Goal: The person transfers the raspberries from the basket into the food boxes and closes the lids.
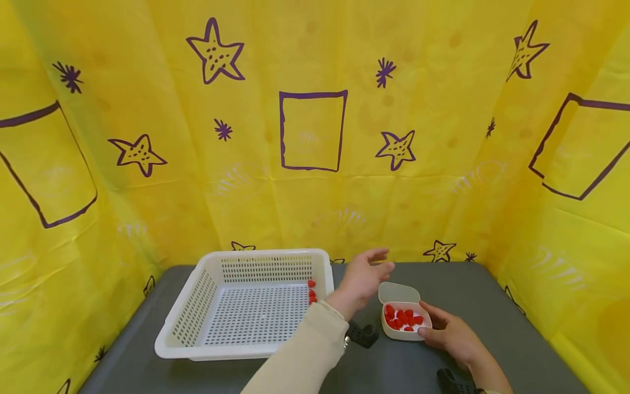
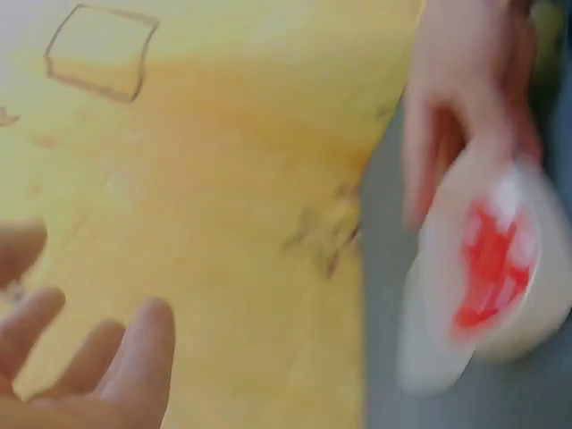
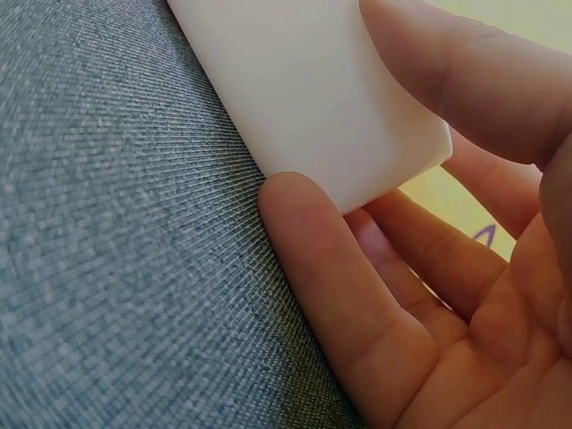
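Note:
A small cream box (image 1: 404, 336) stands on the right of the table with its hinged lid (image 1: 399, 293) folded back behind it. Several small red pieces (image 1: 409, 313), berry-like in shape, lie inside. My right hand (image 1: 455, 335) holds the box at its right end, thumb near the front and fingers behind; the right wrist view shows the thumb (image 3: 465, 76) against the box's pale wall (image 3: 304, 98). Between basket and box, my left hand (image 1: 363, 279) is raised, its fingers (image 2: 134, 366) loosely spread with nothing in them.
A large white slotted basket (image 1: 174, 350) stands left of my left forearm. A few similar red pieces (image 1: 312, 294) lie along its right wall. Grey cloth (image 1: 394, 366) covers the table, and yellow patterned curtains (image 1: 315, 208) enclose the back and sides.

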The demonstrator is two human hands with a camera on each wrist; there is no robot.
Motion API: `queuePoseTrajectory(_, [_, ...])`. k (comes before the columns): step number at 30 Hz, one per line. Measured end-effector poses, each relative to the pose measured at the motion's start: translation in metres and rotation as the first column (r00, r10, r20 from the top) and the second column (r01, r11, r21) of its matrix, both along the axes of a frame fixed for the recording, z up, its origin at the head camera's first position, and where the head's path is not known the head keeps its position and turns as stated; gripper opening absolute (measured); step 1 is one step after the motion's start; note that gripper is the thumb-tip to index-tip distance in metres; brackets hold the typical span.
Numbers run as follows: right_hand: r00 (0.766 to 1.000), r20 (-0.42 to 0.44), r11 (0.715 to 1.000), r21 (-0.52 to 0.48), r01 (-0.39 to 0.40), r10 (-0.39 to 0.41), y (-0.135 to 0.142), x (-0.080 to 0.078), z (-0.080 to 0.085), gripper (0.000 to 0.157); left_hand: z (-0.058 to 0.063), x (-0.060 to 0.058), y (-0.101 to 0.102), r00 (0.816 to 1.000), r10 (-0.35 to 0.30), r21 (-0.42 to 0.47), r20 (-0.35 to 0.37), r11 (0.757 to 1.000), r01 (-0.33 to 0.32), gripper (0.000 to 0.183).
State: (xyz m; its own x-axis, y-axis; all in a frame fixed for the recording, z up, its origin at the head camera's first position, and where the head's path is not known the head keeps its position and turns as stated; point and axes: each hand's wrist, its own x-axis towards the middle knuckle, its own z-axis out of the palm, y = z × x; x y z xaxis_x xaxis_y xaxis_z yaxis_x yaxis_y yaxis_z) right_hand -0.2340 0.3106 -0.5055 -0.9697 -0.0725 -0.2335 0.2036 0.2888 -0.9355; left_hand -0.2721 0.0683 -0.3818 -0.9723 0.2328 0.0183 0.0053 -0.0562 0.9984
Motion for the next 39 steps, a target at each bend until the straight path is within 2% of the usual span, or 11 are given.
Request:
queuePoseTrajectory(4, [1.0,0.01,1.0,-0.014,0.016,-0.016,0.0,0.001,-0.002,0.081,0.016,-0.016,-0.051,0.989,-0.101,-0.086,-0.106,0.992,0.092,0.049])
queuePoseTrajectory(7, [1.0,0.011,1.0,-0.015,0.019,-0.019,0.0,0.001,-0.002,0.082,0.016,-0.026,-0.092,0.982,-0.135,-0.163,-0.133,0.98,0.113,0.054])
queuePoseTrajectory(11, [1.0,0.009,1.0,-0.006,0.019,-0.019,0.0,0.0,0.0,0.083,0.001,-0.036,-0.139,0.987,-0.135,-0.245,-0.093,0.964,0.108,0.053])
queuePoseTrajectory(15, [1.0,0.009,1.0,0.0,0.024,-0.024,0.001,0.0,0.0,0.083,-0.021,-0.042,-0.165,0.988,-0.156,-0.258,0.0,0.954,0.151,0.056])
queuePoseTrajectory(18, [1.0,0.008,1.0,0.004,0.022,-0.022,0.001,-0.001,-0.001,0.082,-0.035,-0.044,-0.172,0.981,-0.184,-0.302,0.054,0.934,0.191,0.057])
queuePoseTrajectory(22, [1.0,0.011,1.0,0.004,0.024,-0.024,0.0,-0.001,-0.002,0.082,-0.046,-0.044,-0.173,0.969,-0.23,-0.434,0.088,0.867,0.245,0.047])
queuePoseTrajectory(25, [1.0,0.017,1.0,0.0,0.026,-0.026,-0.001,-0.001,-0.001,0.081,-0.051,-0.042,-0.173,0.957,-0.259,-0.504,0.127,0.815,0.287,0.036])
queuePoseTrajectory(28, [0.999,0.022,1.0,-0.01,0.023,-0.023,-0.002,0.0,0.0,0.081,-0.054,-0.041,-0.174,0.95,-0.271,-0.54,0.156,0.782,0.312,0.029])
queuePoseTrajectory(33, [1.0,0.025,1.0,-0.02,0.02,-0.019,-0.001,0.001,0.0,0.081,-0.058,-0.043,-0.175,0.941,-0.299,-0.615,0.156,0.716,0.33,0.027])
queuePoseTrajectory(35, [1.0,0.022,1.0,-0.02,0.017,-0.017,-0.001,0.0,0.0,0.081,-0.059,-0.044,-0.175,0.936,-0.315,-0.633,0.159,0.695,0.341,0.027])
queuePoseTrajectory(39, [1.0,0.018,1.0,-0.02,0.015,-0.015,-0.001,0.0,0.0,0.081,-0.063,-0.048,-0.175,0.926,-0.344,-0.652,0.158,0.668,0.359,0.027])
